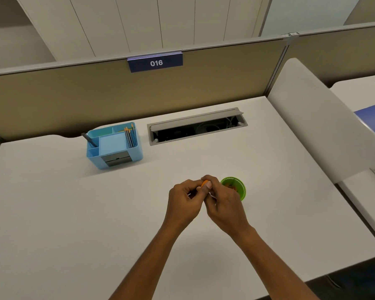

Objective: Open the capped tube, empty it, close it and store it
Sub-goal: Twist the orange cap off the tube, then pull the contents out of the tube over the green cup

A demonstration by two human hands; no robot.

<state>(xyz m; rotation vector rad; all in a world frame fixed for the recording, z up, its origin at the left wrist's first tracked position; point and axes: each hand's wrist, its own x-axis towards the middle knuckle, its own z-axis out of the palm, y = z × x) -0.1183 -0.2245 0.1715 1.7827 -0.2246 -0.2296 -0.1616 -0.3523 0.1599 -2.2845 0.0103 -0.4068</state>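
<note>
Left hand [185, 199] pinched closed on small tube, mostly hidden, orange cap [204, 183] showing between both thumbs, right hand [222, 203] gripping the cap end, green cup [236, 187] just right, behind knuckles

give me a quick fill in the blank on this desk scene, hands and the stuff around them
1. Both hands, left hand and right hand, pinch a small object whose visible tip is ____ in colour.
2. The cup just beyond the right hand is ____ in colour.
3. The sign on the partition reads ____.
4. The blue organizer stands to the ____ of the open cable hatch.

Missing words: orange; green; 016; left
</note>
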